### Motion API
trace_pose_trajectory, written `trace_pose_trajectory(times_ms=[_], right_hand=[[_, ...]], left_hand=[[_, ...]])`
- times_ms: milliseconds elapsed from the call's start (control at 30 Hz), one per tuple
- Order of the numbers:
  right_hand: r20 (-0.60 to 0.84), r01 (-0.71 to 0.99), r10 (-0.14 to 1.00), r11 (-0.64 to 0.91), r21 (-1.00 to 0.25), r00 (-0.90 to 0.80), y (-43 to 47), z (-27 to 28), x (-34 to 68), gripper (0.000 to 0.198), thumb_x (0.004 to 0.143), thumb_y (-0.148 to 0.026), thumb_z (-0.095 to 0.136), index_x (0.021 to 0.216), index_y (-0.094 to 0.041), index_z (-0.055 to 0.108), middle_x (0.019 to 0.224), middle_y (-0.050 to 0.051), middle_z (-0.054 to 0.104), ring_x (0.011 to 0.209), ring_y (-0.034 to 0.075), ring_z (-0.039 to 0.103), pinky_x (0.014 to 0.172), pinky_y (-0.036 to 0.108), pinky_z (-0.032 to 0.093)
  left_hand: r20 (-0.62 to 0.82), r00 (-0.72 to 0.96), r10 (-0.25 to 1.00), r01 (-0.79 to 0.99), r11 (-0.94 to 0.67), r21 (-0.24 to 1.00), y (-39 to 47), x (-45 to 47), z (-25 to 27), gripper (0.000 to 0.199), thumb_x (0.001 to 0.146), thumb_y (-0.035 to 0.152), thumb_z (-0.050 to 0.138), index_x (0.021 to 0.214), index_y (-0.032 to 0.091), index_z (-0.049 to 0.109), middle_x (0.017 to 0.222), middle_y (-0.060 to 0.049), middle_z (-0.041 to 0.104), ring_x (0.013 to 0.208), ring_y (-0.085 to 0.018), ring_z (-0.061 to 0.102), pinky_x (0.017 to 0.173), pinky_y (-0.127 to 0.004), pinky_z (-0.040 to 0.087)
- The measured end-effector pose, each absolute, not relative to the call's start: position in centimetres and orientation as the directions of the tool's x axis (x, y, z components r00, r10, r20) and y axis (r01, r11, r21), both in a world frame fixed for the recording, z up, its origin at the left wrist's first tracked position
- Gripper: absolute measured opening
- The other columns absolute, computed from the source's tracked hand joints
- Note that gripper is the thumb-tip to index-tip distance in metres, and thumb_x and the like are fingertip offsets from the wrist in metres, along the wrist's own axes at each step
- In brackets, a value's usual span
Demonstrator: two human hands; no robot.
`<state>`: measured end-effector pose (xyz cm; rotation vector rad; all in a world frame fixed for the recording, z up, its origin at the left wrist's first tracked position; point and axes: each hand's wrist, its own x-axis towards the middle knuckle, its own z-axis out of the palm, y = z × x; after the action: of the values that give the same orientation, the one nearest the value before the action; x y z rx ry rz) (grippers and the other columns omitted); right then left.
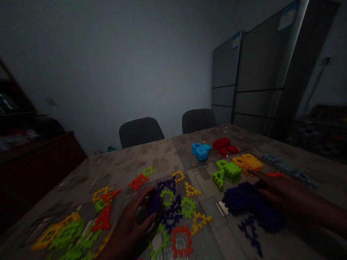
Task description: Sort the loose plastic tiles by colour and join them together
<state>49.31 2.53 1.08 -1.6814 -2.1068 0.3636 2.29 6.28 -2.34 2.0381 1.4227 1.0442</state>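
Note:
My left hand [132, 220] is curled round a dark purple building piece [155, 204], low over the scattered pieces. More purple toothed tiles [172, 215] lie just right of it, among green toothed frames [166, 198], a red square frame [181, 241] and yellow triangles [200, 221]. At the right, my right hand [276, 191] is stretched over the back edge of a dark purple pile [244, 198], fingers extended and apart. Whether its fingertips touch the pile I cannot tell. A single purple triangle [251, 233] lies in front of that pile.
Sorted heaps stand beyond my right hand: light blue [201, 151], red [222, 145], green [229, 170], orange [248, 162] and grey-blue [287, 168]. Mixed yellow, green and red pieces [67, 231] lie at the left. Two dark chairs [141, 131] stand behind the patterned table [151, 155].

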Motion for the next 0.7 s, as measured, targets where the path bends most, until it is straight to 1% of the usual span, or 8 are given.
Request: trace_pose_trajectory(times_ms=[67, 167, 233, 333, 400, 500, 600, 700], right_hand=[[0.165, 0.864, 0.973, 0.219, -0.454, -0.16, 2.7, 1.3, 49.4, 0.042, 0.096, -0.046, 0.05, 0.128, -0.028, 0.07, 0.096, 0.009, 0.081, 0.078, 0.029, 0.076, 0.066, 0.041, 0.06], [0.236, 0.883, 0.964, 0.212, -0.418, -0.12, 3.2, 1.4, 49.5, 0.041, 0.095, -0.053, 0.052, 0.121, -0.029, 0.073, 0.112, 0.01, 0.079, 0.093, 0.034, 0.075, 0.077, 0.046, 0.061], [0.323, 0.888, 0.938, 0.249, -0.385, -0.123, 3.5, 1.4, 48.7, 0.046, 0.095, -0.055, 0.052, 0.128, -0.029, 0.071, 0.122, 0.011, 0.076, 0.106, 0.037, 0.073, 0.088, 0.054, 0.059], [0.413, 0.869, 0.897, 0.324, -0.375, -0.156, 3.4, 1.6, 45.3, 0.05, 0.095, -0.055, 0.049, 0.131, -0.028, 0.07, 0.127, 0.012, 0.074, 0.114, 0.039, 0.07, 0.097, 0.059, 0.055], [0.413, 0.816, 0.891, 0.377, -0.439, -0.19, 2.7, 2.0, 41.6, 0.05, 0.095, -0.058, 0.048, 0.13, -0.031, 0.071, 0.128, 0.011, 0.073, 0.114, 0.038, 0.07, 0.096, 0.058, 0.057], [0.324, 0.662, 0.918, 0.391, -0.64, -0.229, 1.4, 2.3, 35.7, 0.051, 0.09, -0.058, 0.059, 0.134, -0.033, 0.068, 0.13, 0.01, 0.072, 0.114, 0.035, 0.069, 0.096, 0.049, 0.058], [0.212, 0.456, 0.928, 0.339, -0.823, -0.307, 0.7, 1.4, 31.0, 0.058, 0.088, -0.058, 0.062, 0.14, -0.031, 0.064, 0.122, 0.012, 0.075, 0.102, 0.031, 0.072, 0.085, 0.042, 0.059], [0.11, 0.297, 0.891, 0.261, -0.919, -0.441, 0.8, -0.7, 28.2, 0.06, 0.09, -0.062, 0.056, 0.135, -0.023, 0.065, 0.103, 0.011, 0.077, 0.082, 0.024, 0.07, 0.071, 0.035, 0.055]], left_hand=[[0.309, 0.177, 0.934, 0.558, -0.354, 0.751, 6.2, 2.4, -2.3, 0.054, 0.08, 0.039, 0.071, 0.133, 0.027, 0.065, 0.134, -0.011, 0.068, 0.116, -0.034, 0.068, 0.102, -0.052, 0.054], [0.248, 0.13, 0.96, 0.437, -0.28, 0.855, 6.2, 2.7, -2.1, 0.06, 0.078, 0.036, 0.075, 0.135, 0.026, 0.063, 0.136, -0.012, 0.067, 0.121, -0.035, 0.065, 0.105, -0.053, 0.051], [0.217, 0.13, 0.967, 0.281, -0.246, 0.928, 6.4, 2.9, -1.9, 0.065, 0.074, 0.036, 0.08, 0.135, 0.026, 0.062, 0.132, -0.013, 0.069, 0.121, -0.034, 0.065, 0.104, -0.049, 0.052], [0.194, 0.159, 0.968, -0.013, -0.194, 0.981, 6.8, 2.8, -1.6, 0.072, 0.067, 0.043, 0.086, 0.133, 0.027, 0.063, 0.12, -0.011, 0.073, 0.115, -0.032, 0.068, 0.097, -0.043, 0.055], [0.136, 0.196, 0.971, -0.191, -0.099, 0.977, 6.8, 2.7, -1.4, 0.075, 0.065, 0.046, 0.086, 0.134, 0.029, 0.063, 0.118, -0.009, 0.073, 0.111, -0.031, 0.068, 0.093, -0.041, 0.056], [0.064, 0.322, 0.945, -0.366, 0.062, 0.929, 6.3, 2.9, -1.0, 0.076, 0.065, 0.044, 0.086, 0.136, 0.029, 0.063, 0.122, -0.008, 0.071, 0.111, -0.03, 0.068, 0.093, -0.04, 0.054], [0.068, 0.439, 0.896, -0.446, 0.152, 0.882, 5.6, 3.4, -0.6, 0.074, 0.064, 0.038, 0.088, 0.134, 0.028, 0.065, 0.123, -0.008, 0.069, 0.111, -0.029, 0.068, 0.096, -0.039, 0.052], [0.09, 0.521, 0.849, -0.475, 0.2, 0.857, 5.2, 3.8, -0.3, 0.072, 0.063, 0.032, 0.09, 0.131, 0.028, 0.067, 0.119, -0.006, 0.07, 0.11, -0.027, 0.068, 0.096, -0.037, 0.051]])
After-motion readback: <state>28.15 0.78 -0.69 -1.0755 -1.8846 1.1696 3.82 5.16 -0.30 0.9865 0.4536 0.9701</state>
